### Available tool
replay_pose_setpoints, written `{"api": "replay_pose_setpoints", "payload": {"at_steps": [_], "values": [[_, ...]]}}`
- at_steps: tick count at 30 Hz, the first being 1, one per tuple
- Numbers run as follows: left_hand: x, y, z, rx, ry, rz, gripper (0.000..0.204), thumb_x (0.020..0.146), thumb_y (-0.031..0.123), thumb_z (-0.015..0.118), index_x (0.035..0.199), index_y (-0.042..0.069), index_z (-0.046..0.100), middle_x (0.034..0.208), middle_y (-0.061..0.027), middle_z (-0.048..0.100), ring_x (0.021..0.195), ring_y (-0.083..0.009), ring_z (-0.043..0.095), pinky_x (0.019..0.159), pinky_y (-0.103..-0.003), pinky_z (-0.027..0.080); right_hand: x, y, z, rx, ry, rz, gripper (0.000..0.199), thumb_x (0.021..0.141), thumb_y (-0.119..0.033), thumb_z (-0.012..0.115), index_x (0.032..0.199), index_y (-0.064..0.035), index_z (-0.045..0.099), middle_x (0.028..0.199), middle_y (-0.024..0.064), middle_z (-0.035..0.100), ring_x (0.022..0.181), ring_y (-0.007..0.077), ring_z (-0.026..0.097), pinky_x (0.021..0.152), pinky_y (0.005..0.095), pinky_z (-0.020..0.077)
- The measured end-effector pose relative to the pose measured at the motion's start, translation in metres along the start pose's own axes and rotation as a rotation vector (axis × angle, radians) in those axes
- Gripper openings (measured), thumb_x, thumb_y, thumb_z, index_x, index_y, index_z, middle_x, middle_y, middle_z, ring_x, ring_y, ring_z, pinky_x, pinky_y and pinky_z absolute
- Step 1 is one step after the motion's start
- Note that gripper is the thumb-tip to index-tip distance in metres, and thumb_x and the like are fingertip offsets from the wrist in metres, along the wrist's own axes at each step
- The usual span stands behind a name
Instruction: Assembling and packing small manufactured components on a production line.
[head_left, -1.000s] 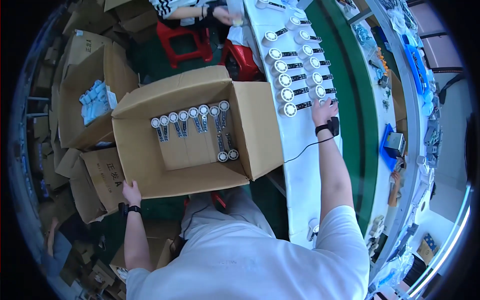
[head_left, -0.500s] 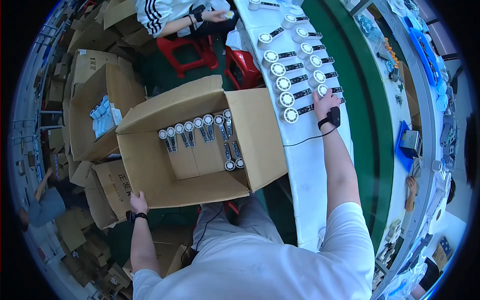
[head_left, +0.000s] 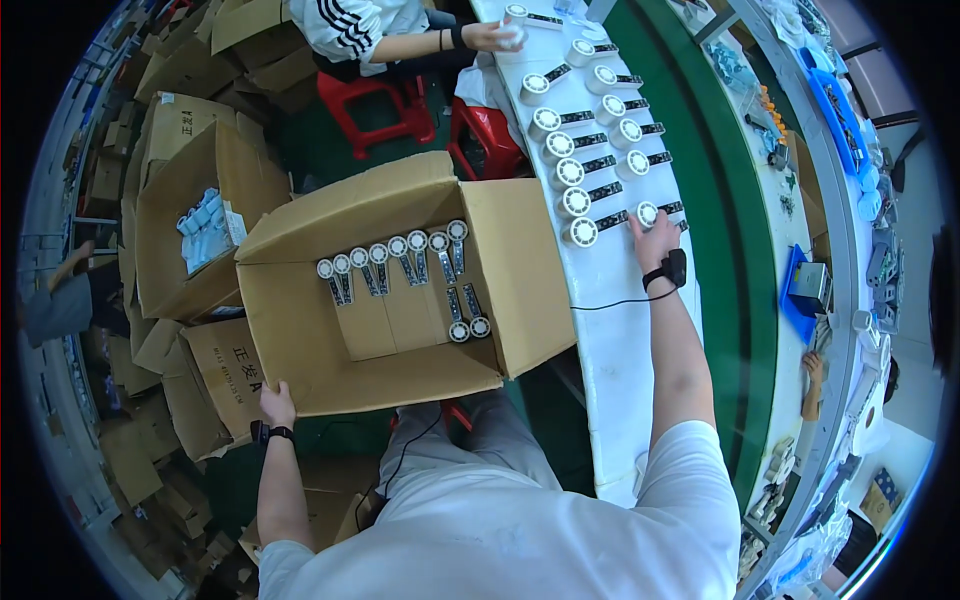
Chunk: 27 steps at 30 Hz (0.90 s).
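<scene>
My left hand (head_left: 278, 404) is closed on the near left corner of an open cardboard box (head_left: 420, 378). Inside the box, several white round-headed handheld fans (head_left: 417, 242) with dark patterned handles lie along the far wall, and two more (head_left: 480, 327) lie at the right. Over the white table, my right hand (head_left: 656, 242) has its fingers closed about the round head of a fan (head_left: 647, 213). A second dark handle end (head_left: 682, 226) shows beside that hand; the rest of it is hidden. Two rows of similar fans (head_left: 575, 202) lie farther up the table.
The white table (head_left: 625, 370) runs along my right. A co-worker's hand (head_left: 492, 38) holds a white piece at its far end. Red stools (head_left: 485, 140) stand beyond the box. At the left, another open box (head_left: 255, 180) holds pale blue packets (head_left: 205, 228). A thin cable (head_left: 610, 304) crosses the table.
My right hand has drawn a fan nearer along the table, away from its row. My left hand stays on the box. The co-worker's hand has moved right, over the table.
</scene>
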<state>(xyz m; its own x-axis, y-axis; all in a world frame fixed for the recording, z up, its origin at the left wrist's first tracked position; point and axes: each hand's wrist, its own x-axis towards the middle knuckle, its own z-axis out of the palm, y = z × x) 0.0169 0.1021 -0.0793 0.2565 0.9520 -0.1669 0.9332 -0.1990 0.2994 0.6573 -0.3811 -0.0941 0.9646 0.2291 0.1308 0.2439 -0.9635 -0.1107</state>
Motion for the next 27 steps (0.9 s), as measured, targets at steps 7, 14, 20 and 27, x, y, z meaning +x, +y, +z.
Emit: {"api": "replay_pose_setpoints", "payload": {"at_steps": [7,14,20,27], "values": [[0.005,-0.017,0.006,-0.026,0.013,0.058,0.028,0.089,0.017,0.06,0.108,-0.003,0.061,0.101,-0.0236,0.067,0.094,-0.0397,0.065,0.082,-0.045,0.051,0.0,-0.01,-0.004,-0.066,0.006,0.013,0.063,0.08,-0.051,0.07,0.116,-0.0024,0.054,0.089,0.0231,0.066,0.086,0.0424,0.061,0.074,0.0508,0.0494],[0.008,-0.012,0.009,-0.044,0.002,0.062,0.028,0.088,0.017,0.06,0.108,-0.003,0.061,0.101,-0.0236,0.068,0.095,-0.0396,0.065,0.082,-0.044,0.051,0.003,-0.009,-0.017,-0.091,-0.131,0.024,0.065,0.082,-0.052,0.068,0.119,-0.0021,0.052,0.09,0.0238,0.066,0.086,0.0437,0.061,0.074,0.0514,0.0493],[0.006,-0.011,0.01,-0.133,-0.005,0.063,0.028,0.089,0.018,0.06,0.109,-0.002,0.061,0.101,-0.0235,0.068,0.095,-0.0385,0.066,0.082,-0.044,0.051,-0.027,-0.015,-0.08,0.057,-0.027,-0.026,0.052,0.081,-0.035,0.075,0.113,-0.0003,0.054,0.089,0.0227,0.067,0.087,0.0427,0.061,0.074,0.0482,0.0492],[-0.008,0.032,-0.016,0.04,-0.044,-0.085,0.031,0.089,0.026,0.058,0.108,0.002,0.06,0.097,-0.0245,0.068,0.091,-0.0425,0.065,0.079,-0.048,0.052,-0.116,-0.092,-0.213,0.288,-0.005,-0.317,0.058,0.076,-0.017,0.081,0.124,0.0006,0.053,0.1,0.0206,0.063,0.089,0.0374,0.058,0.076,0.0405,0.048]]}}
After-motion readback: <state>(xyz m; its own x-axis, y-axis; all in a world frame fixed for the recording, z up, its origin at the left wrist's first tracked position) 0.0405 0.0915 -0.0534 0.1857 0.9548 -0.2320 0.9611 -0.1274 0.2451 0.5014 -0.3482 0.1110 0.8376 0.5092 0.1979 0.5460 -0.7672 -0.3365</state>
